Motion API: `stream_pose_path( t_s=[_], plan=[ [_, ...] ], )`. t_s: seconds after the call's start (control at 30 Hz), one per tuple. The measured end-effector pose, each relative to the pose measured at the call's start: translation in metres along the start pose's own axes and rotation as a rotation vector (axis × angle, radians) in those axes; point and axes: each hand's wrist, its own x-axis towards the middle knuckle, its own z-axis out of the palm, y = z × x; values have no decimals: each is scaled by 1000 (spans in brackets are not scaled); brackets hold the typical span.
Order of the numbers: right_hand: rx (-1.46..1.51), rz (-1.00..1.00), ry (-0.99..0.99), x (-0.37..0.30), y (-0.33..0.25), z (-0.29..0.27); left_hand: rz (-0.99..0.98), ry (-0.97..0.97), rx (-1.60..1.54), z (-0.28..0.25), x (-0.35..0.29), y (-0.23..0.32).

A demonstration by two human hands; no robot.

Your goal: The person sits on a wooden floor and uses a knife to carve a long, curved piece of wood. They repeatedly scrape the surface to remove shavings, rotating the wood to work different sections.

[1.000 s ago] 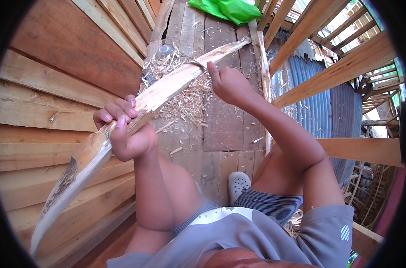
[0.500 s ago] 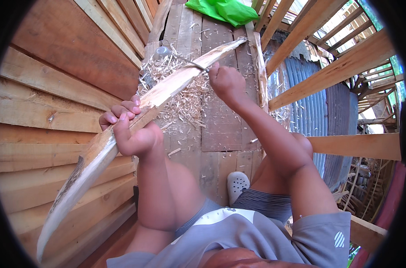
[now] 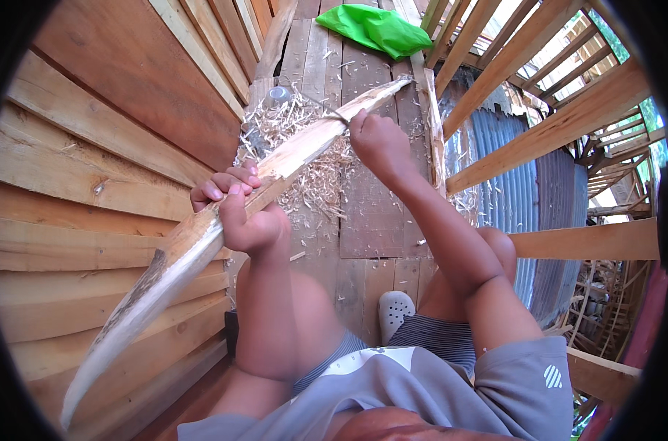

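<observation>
A long, curved piece of pale wood (image 3: 304, 147) slants across the view, from the lower left to its narrow far tip over the floor. Dark bark shows on part of its near half. My left hand (image 3: 235, 195) is closed around its middle, fingers over the top side. Farther along the wood, my right hand (image 3: 382, 147) makes a fist around the handle end of a thin, curved metal knife (image 3: 321, 105). Its blade lies across the wood and points to the far left. The fist hides the handle.
Wood shavings (image 3: 319, 180) cover the plank floor (image 3: 371, 220) beneath the wood. A clear cup (image 3: 279, 95) sits among them. Beyond lies a bright green bag (image 3: 378, 31). A board wall (image 3: 113, 176) rises on the left; slanted wooden rails (image 3: 547, 125) stand on the right.
The whole view has shifted slightly. My left hand and the middle of the wood appear farther right. The knife and my right hand are a little closer to my left hand.
</observation>
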Motion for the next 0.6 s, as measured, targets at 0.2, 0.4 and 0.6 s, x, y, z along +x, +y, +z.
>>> stream_pose_path(
  t_s=[0.2,0.4,0.6],
  plan=[
    [-25,-53,247,9,15,14,-17,4,40,2,-1,4],
    [-56,60,140,9,44,24,-4,3,-65,-1,-1,19],
    [-89,31,-85,-13,-2,8,33,37,-47,-6,3,25]
  ],
)
